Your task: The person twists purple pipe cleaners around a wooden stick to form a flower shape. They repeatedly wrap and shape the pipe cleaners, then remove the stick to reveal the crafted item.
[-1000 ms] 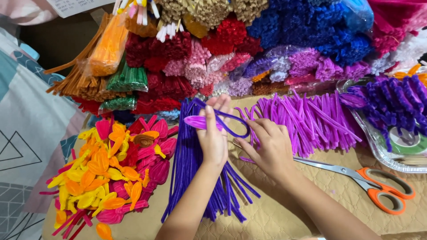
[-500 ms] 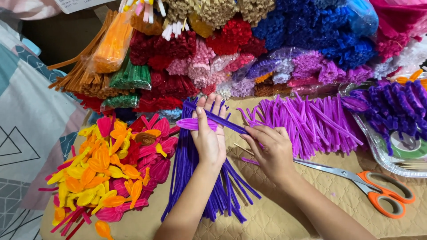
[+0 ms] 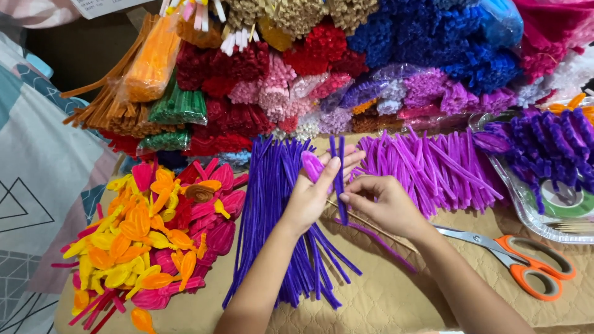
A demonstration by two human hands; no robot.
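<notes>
Purple pipe cleaner (image 3: 339, 179) now folded upright vs a sec ago; left hand (image 3: 312, 198) pinches it + pink petal (image 3: 311, 164), right hand (image 3: 383, 204) grips its base at 6 o'clock.

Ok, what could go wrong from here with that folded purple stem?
The folded purple stem is pinched only near its lower end by the hands, left and right, so it could spring open. The pink petal in the left fingers might slip. The scissors lie close beside the right forearm, easily knocked.
</notes>
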